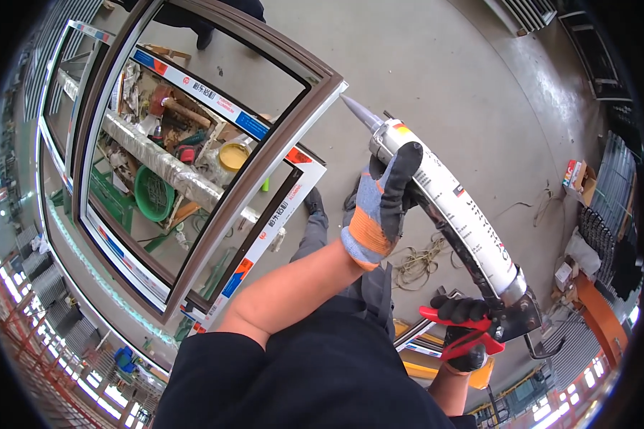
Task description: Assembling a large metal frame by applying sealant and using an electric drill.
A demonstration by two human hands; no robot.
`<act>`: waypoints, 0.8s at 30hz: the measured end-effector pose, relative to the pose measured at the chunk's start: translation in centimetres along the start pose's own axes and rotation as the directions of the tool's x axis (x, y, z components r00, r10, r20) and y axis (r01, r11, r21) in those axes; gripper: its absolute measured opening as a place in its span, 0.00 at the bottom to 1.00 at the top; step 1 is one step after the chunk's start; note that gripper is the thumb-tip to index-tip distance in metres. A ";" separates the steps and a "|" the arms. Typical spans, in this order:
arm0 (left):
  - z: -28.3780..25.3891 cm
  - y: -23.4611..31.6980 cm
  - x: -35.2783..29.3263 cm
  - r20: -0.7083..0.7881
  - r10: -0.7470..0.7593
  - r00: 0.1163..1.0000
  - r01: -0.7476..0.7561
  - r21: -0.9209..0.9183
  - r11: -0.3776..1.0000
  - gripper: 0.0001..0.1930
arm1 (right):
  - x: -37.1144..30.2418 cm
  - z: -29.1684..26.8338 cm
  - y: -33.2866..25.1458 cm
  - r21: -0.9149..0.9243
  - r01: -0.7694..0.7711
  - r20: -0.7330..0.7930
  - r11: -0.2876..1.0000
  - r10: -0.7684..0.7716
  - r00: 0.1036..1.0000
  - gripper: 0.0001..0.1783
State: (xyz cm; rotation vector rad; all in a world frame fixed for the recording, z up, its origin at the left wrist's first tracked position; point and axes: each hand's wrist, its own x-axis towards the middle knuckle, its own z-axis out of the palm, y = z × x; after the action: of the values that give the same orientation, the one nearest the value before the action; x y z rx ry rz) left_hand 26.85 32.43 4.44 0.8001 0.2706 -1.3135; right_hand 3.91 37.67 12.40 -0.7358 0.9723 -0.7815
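A caulking gun (436, 227) with a white sealant cartridge (456, 200) slants across the right of the head view. Its grey nozzle (361, 113) points up-left, the tip at or very near the corner of a brown window frame (297, 118); contact cannot be told. My left hand (381, 204), in a grey, orange and black glove, grips the front of the gun, thumb along the cartridge and other fingers mostly hidden. Lower right, my black-gloved right hand (469, 332) is wrapped round the red handle and trigger (472, 343).
Beneath the brown frame lie other frames with printed film (293, 193) and a foil-wrapped bar (161, 161). Through the opening show a green basket (144, 194), a yellow tub (233, 156) and a mallet (163, 101). Cord (416, 266) lies on the floor; another person's legs (204, 30) show at top.
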 end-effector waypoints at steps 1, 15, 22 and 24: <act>0.0 0.1 0.1 0.012 -0.020 1.000 0.020 -0.018 1.000 0.24 | 0.0 0.1 0.1 0.001 -0.001 -0.001 1.000 0.001 1.000 0.32; -0.5 1.2 1.0 0.078 -0.036 0.996 0.043 -0.090 0.995 0.19 | 0.6 2.5 -0.8 -0.109 0.025 -0.017 0.994 -0.026 1.000 0.30; -0.1 2.0 1.0 0.044 -0.021 0.999 0.023 -0.050 0.999 0.16 | 1.2 3.6 -1.5 -0.173 0.029 -0.053 0.985 -0.038 0.998 0.30; -0.1 1.9 1.3 0.046 -0.011 0.999 0.014 -0.077 0.997 0.16 | 1.4 3.4 -1.6 -0.183 0.027 -0.031 0.983 -0.033 0.999 0.30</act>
State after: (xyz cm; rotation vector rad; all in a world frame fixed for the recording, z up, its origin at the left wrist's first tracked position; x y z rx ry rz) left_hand 29.04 31.62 4.26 0.7030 0.2893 -1.3234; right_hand 7.16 36.29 14.39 -0.9005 1.0759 -0.7396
